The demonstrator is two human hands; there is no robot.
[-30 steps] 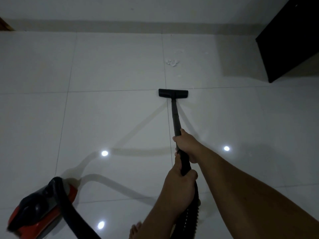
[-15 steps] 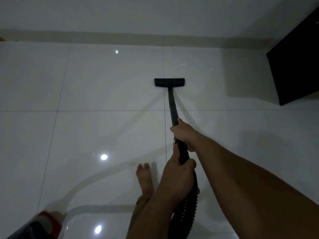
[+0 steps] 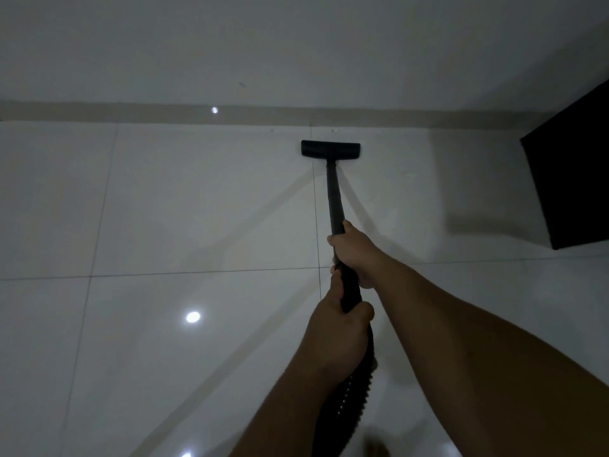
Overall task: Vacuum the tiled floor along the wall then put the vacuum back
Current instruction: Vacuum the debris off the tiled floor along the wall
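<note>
The black vacuum wand point(image 3: 333, 192) runs from my hands out to its flat floor nozzle point(image 3: 330, 149), which rests on the glossy white tiled floor point(image 3: 197, 206) just short of the beige skirting point(image 3: 131, 112) at the foot of the wall. My right hand point(image 3: 356, 250) grips the wand higher up, my left hand point(image 3: 339, 334) grips its lower end where the ribbed black hose point(image 3: 352, 394) begins. The hose drops out of view at the bottom. The vacuum body is out of view.
A dark piece of furniture point(image 3: 573, 179) stands on the right against the wall, casting a shadow on the tiles. Ceiling lights reflect as bright spots on the floor. Open tile stretches to the left.
The nozzle has been pushed forward over the white debris to near the skirting. My view has advanced with it, and the red vacuum body and my foot have left the frame.
</note>
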